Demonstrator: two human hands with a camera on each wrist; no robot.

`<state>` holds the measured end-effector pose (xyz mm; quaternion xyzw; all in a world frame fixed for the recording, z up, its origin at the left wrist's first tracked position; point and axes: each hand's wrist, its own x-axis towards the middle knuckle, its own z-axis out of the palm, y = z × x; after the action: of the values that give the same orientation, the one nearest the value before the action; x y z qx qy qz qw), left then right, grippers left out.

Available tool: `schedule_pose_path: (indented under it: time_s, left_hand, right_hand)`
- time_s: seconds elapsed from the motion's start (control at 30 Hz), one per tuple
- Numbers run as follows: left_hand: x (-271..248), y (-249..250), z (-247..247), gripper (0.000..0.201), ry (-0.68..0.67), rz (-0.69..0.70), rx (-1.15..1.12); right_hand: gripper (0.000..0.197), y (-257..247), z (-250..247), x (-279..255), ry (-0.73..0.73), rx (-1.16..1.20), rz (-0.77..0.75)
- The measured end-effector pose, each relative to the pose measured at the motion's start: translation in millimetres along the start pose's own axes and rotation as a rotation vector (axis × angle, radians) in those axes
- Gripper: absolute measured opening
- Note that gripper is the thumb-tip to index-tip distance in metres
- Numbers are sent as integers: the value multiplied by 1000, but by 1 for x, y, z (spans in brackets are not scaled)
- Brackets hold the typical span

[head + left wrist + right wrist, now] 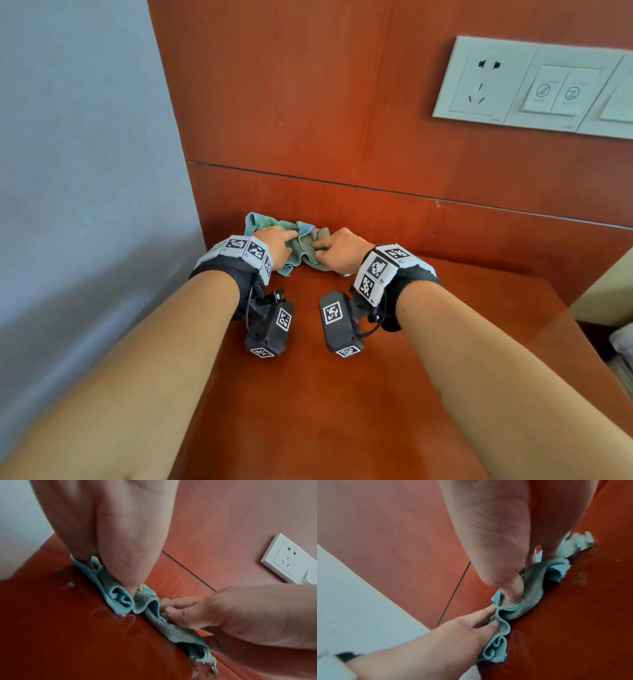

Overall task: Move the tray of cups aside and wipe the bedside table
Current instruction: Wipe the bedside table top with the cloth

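A crumpled teal cloth [301,251] lies at the back of the red-brown bedside table [342,411], close to the wood wall panel. My left hand [289,241] pinches a fold at the cloth's left part, and my right hand [320,248] pinches its right part; the two hands nearly meet. In the left wrist view the right hand [167,608] holds the cloth [120,601] between thumb and forefinger. In the right wrist view the left hand [494,618] grips a fold of the cloth [534,588]. Faint wet streaks [515,634] show on the tabletop. No tray or cups are in view.
A wood wall panel [308,102] rises right behind the table, with a white socket and switch plate [534,85] at the upper right. A grey wall [85,171] borders the table's left side. A pale furniture edge [606,291] stands at the far right.
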<state>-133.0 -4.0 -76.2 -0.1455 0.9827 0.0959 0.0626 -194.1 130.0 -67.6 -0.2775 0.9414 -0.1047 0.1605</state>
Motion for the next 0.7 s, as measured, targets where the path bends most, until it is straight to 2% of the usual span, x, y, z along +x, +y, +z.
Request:
schedule_pose_path:
  time_s: [0.17, 0.3, 0.4, 0.57, 0.7]
  left_hand:
    - [-28, 5, -2, 47, -25, -37, 5]
    - [-64, 17, -1, 46, -38, -66, 114]
    - [-89, 35, 7, 43, -43, -53, 205]
    - [-124, 86, 24, 39, -51, 2, 224]
    - [-138, 135, 40, 38, -68, 42, 193]
  right_hand:
    - [40, 1, -1, -32, -27, -47, -22]
    - [38, 3, 2, -67, -58, -158, -50]
    - [35, 10, 10, -94, -56, -148, -34]
    - [34, 55, 15, -151, 7, -84, 2]
    - [34, 107, 19, -201, 94, 116, 70]
